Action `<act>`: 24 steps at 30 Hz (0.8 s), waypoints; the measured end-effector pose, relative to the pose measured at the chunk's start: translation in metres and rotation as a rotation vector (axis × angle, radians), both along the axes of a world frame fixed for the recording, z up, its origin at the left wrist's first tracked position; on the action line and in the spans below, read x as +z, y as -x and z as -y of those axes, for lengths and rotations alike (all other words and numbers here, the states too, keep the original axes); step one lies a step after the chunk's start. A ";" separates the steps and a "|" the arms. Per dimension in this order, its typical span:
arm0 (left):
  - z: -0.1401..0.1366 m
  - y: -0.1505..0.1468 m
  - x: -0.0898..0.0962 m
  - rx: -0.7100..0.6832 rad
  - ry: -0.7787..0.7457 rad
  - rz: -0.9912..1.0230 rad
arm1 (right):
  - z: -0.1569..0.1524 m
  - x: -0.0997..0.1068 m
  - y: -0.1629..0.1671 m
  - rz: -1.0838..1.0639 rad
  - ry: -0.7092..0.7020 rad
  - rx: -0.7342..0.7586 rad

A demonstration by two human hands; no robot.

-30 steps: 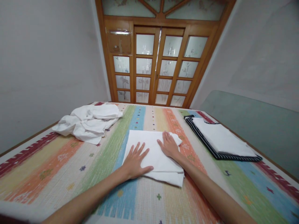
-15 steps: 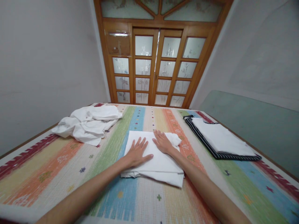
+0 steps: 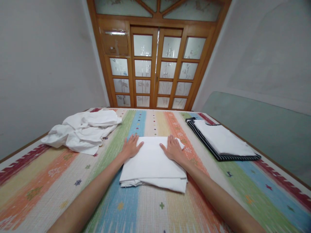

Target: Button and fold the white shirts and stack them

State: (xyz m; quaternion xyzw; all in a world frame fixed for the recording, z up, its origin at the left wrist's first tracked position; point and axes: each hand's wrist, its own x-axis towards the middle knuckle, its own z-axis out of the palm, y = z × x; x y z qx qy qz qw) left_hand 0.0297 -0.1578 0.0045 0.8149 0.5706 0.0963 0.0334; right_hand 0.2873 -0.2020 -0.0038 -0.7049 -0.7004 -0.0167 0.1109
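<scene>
A folded white garment [image 3: 152, 165] lies in front of me on the striped cloth, its layers showing along the near edge. My left hand [image 3: 131, 148] rests at its far left edge, palm down with the fingers spread. On the far right part of the garment lies my right hand [image 3: 173, 149], flat and with the thumb apart from the fingers. Neither hand grips anything. A small loose flap of white fabric sticks out beside the right hand. What kind of garment it is cannot be made out.
A crumpled white garment [image 3: 82, 129] lies at the left. To the right is a folded white garment [image 3: 223, 137] on top of a black-and-white striped one [image 3: 206, 142]. The multicoloured striped cloth [image 3: 150, 207] covers the surface. Beyond stand wooden glazed doors [image 3: 155, 64].
My left hand has slid left and away from me, from the garment's middle to its left edge. My right hand has shifted slightly right on the fabric. The view has moved a little.
</scene>
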 end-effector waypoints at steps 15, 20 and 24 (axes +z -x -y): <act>-0.004 -0.033 0.024 -0.174 -0.116 -0.115 | 0.113 0.021 0.070 -0.093 0.086 0.985; 0.010 -0.022 0.031 -0.037 -0.142 -0.175 | 0.104 0.013 0.034 -0.056 0.010 1.002; 0.025 -0.003 0.042 0.094 -0.026 -0.180 | 0.087 0.010 -0.027 -0.073 0.007 0.857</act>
